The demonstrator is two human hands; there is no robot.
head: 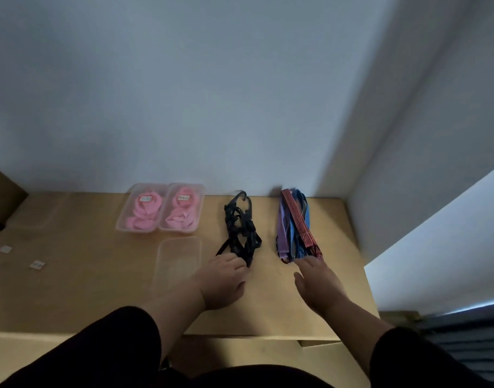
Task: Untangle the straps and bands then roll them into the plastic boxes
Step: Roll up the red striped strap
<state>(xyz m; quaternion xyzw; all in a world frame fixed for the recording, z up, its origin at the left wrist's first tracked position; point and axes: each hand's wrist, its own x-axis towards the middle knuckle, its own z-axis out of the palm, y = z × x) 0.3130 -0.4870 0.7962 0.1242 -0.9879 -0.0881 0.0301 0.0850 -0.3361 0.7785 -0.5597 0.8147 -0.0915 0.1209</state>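
Left hand [226, 278] pinches the near end of the black strap tangle [240, 228]; right hand [318, 278], fingers straight, touches the coloured bands [296, 225]. Empty plastic box [178, 261] lies just left. I judge untangling starts; next, lift and separate strands.

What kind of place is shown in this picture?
Probably a plain room corner used as a sorting desk: a light wooden tabletop against a bare white wall, with clear plastic boxes of rolled pink bands and a tangled bundle of black straps.
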